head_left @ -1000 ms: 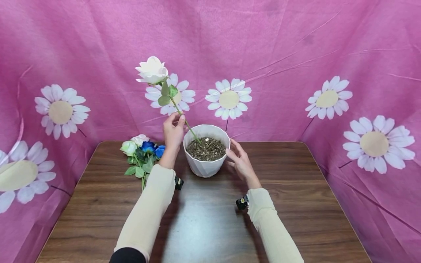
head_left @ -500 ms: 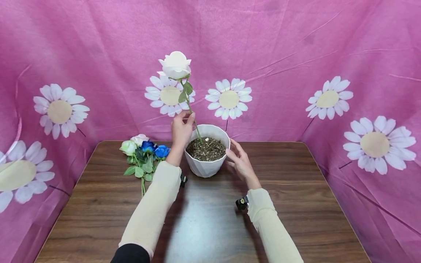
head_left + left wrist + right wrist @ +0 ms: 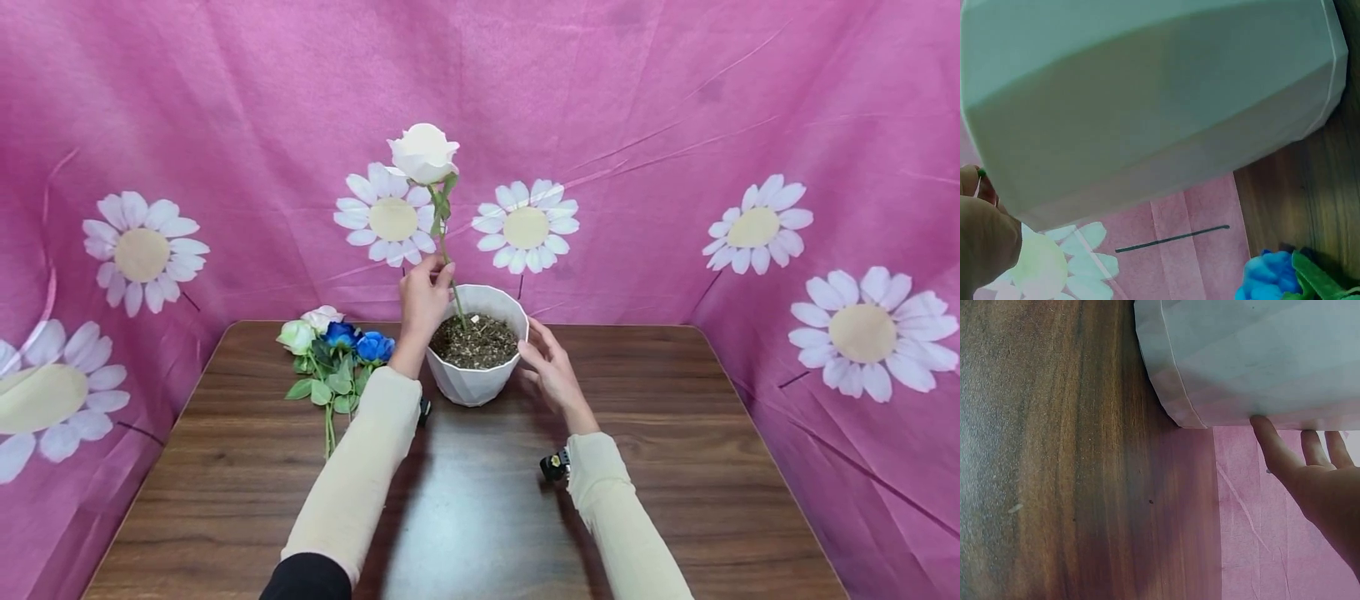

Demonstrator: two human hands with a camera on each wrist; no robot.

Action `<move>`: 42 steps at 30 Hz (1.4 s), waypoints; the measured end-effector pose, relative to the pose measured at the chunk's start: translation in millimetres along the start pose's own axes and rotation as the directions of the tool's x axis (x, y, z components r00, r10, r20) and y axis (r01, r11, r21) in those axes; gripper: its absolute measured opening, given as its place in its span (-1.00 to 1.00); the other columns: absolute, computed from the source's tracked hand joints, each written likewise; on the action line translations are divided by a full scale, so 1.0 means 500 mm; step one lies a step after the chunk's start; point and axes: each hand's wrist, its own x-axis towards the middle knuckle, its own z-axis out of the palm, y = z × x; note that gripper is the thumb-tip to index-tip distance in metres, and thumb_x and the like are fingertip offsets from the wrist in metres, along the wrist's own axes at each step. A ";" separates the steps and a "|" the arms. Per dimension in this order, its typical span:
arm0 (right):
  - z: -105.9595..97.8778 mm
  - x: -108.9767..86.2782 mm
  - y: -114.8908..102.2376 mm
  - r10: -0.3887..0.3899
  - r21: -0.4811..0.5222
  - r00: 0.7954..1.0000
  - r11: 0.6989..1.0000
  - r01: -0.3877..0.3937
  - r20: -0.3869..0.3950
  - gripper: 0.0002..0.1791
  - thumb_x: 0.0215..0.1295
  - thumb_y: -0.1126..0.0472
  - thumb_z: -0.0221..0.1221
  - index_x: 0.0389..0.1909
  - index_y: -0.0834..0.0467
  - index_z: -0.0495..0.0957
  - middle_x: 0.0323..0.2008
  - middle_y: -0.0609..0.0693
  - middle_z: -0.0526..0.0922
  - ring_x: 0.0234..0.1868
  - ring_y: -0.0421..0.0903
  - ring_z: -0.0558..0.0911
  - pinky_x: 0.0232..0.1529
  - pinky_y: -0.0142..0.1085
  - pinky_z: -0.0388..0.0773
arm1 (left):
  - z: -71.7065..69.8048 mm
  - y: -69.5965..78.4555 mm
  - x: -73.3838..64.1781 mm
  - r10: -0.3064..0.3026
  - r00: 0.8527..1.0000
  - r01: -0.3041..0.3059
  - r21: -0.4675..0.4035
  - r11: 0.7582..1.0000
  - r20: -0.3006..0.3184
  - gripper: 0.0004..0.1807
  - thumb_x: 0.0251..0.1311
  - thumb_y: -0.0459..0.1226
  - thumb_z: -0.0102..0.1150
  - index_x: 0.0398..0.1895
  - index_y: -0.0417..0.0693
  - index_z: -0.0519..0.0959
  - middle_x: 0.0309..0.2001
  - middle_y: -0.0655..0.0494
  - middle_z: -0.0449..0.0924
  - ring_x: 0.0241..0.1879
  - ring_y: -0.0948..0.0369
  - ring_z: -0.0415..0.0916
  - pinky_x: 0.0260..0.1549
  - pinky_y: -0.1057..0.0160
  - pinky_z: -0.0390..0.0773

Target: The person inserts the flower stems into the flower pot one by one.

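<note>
Rose (image 3: 423, 154) slants from eleven o'clock in the pot (image 3: 468, 385); your left hand (image 3: 423, 302) pinches the probably light, springy stem (image 3: 456, 298), best held low; your right hand (image 3: 553, 373), fingers extended, touches the pot's three o'clock.

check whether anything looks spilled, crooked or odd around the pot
One small thing: a white bit stands out against the dark soil in the pot; I cannot tell what it is. The pot stands upright and looks undamaged.
</note>
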 end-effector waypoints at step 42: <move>-0.002 0.006 0.003 -0.003 0.021 1.000 1.000 0.003 0.020 -0.36 0.54 0.36 -0.01 0.56 0.20 0.08 0.48 0.29 0.17 0.41 0.25 0.27 0.26 0.23 0.44 | 0.029 -0.028 0.005 0.191 0.980 -0.196 0.103 0.975 0.054 -0.93 0.32 -0.39 0.28 -0.29 -0.25 0.70 -0.46 -0.11 0.69 -0.49 -0.01 0.64 -0.41 0.05 0.64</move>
